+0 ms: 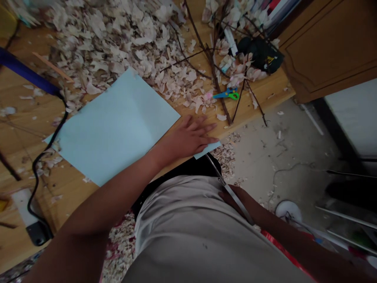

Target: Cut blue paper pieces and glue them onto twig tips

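My left hand (pixel 190 135) lies flat, fingers together, on the corner of a light blue paper sheet (pixel 114 125) near the wooden table's (pixel 26 129) front edge. A small piece of the blue paper (pixel 207 149) sticks out under the fingers, over the edge. Low by my lap, my right hand (pixel 240 200) grips metal scissors (pixel 225 181) whose blades point up toward that paper piece.
Heaps of pale cut petals (pixel 118 31) and bare twigs (pixel 212 67) cover the table's far side. Small blue-green scissors (pixel 227 94) lie by the twigs. A black cable (pixel 47 149) runs down the left. Scraps litter the floor (pixel 265 149); a wooden cabinet (pixel 326 43) stands right.
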{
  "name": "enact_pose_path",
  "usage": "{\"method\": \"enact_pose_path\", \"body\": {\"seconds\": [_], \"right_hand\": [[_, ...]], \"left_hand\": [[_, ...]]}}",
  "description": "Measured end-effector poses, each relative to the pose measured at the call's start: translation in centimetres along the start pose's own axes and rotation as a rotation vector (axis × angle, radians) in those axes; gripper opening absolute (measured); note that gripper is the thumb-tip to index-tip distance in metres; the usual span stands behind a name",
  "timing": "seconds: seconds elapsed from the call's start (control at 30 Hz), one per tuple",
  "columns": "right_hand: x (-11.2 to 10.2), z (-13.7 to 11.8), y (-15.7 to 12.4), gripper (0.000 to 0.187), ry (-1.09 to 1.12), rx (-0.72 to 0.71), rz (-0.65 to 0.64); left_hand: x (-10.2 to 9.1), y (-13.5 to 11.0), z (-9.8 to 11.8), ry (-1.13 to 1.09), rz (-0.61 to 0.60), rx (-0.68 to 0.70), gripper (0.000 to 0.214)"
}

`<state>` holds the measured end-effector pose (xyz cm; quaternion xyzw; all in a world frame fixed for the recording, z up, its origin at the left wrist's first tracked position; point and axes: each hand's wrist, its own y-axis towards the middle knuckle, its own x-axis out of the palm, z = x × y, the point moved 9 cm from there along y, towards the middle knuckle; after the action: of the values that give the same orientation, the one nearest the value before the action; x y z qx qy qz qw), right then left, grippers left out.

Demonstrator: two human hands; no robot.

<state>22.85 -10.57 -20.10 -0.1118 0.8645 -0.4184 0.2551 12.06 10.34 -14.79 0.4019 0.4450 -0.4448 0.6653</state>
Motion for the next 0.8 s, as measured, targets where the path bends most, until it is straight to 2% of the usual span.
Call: {"method": "enact_pose_path", "body": {"seconds": [0.27,0.53,0.8], "right_hand": [[-0.05,-0.83,0.14,0.048,-0.025,-0.002,-0.018],[0.0,-0.32,0.61,0.047,-0.077,0.017,0.022],[-0.06,-0.05,0.6,0.055,-0.089,0.018,0.039]], "left_hand": [[0.1,0.25,-0.05,0.006,0.02,-0.013,0.041],[0.08,0.44,-0.07,-0.01,-0.006,-0.026,0.04],[0.25,0.56,-0.13,-0.008,-0.001,-0.021,0.04]]}}
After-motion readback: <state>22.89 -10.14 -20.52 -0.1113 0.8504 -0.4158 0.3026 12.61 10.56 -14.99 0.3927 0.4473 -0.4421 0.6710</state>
